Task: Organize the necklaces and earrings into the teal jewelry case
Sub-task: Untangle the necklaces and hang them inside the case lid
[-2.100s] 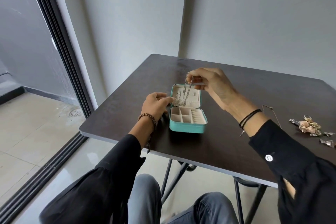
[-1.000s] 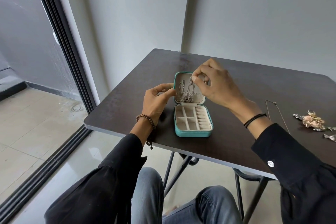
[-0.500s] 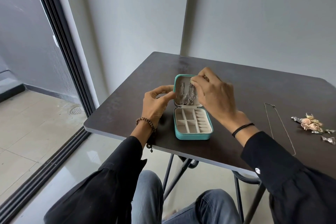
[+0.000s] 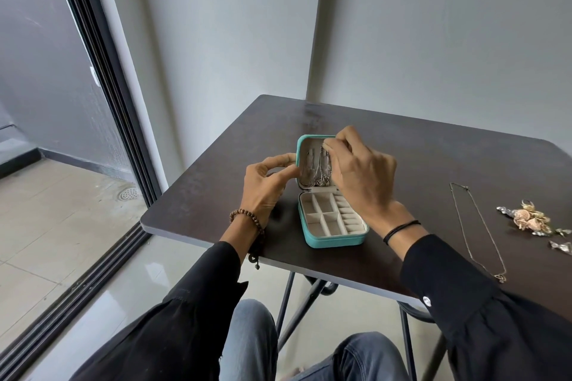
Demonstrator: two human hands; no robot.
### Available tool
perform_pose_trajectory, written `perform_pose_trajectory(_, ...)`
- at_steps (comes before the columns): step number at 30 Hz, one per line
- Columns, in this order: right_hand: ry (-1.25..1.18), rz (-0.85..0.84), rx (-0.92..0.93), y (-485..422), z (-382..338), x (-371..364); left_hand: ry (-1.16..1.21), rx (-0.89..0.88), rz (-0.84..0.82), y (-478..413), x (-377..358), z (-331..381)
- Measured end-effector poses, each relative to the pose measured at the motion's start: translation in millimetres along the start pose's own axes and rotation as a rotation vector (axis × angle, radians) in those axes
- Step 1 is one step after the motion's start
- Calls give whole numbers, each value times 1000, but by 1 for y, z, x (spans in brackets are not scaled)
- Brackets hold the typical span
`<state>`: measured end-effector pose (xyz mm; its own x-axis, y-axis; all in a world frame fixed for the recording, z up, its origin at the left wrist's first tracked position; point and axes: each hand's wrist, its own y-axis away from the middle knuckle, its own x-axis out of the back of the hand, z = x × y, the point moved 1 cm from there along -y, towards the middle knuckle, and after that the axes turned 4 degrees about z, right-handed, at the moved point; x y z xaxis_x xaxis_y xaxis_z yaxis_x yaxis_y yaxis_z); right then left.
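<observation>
The teal jewelry case (image 4: 335, 240) stands open on the dark table, its lid upright and its beige compartments bare. Silver necklaces (image 4: 317, 168) hang inside the lid. My right hand (image 4: 360, 176) covers the lid's right side, fingertips pinched on a necklace chain near the lid's top. My left hand (image 4: 267, 184) steadies the lid's left edge with thumb and forefinger. A thin loose necklace (image 4: 478, 226) lies stretched out on the table to the right. Further right is a small heap of earrings (image 4: 530, 219), gold, pink and silver.
The dark table (image 4: 216, 195) ends just in front of the case, with folding legs below. A grey wall stands behind it. A sliding door track (image 4: 102, 77) and tiled floor lie to the left. My knees in jeans show underneath.
My right hand has brought the dangling necklace down into the lid and now pinches it near the lid's top. My left hand stays on the lid's edge. The view shifted slightly.
</observation>
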<state>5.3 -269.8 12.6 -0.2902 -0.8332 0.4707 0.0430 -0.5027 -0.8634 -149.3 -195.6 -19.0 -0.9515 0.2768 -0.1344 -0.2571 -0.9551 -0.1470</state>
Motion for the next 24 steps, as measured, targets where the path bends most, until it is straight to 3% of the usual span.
perform_pose_trajectory(7, -37, 91, -93, -2, 0, 0, -13, -2, -7, -1, 1, -1)
perform_pose_trajectory(24, -117, -72, 50, 3, 3, -6, -6, -2, -48, 2, 3, 3)
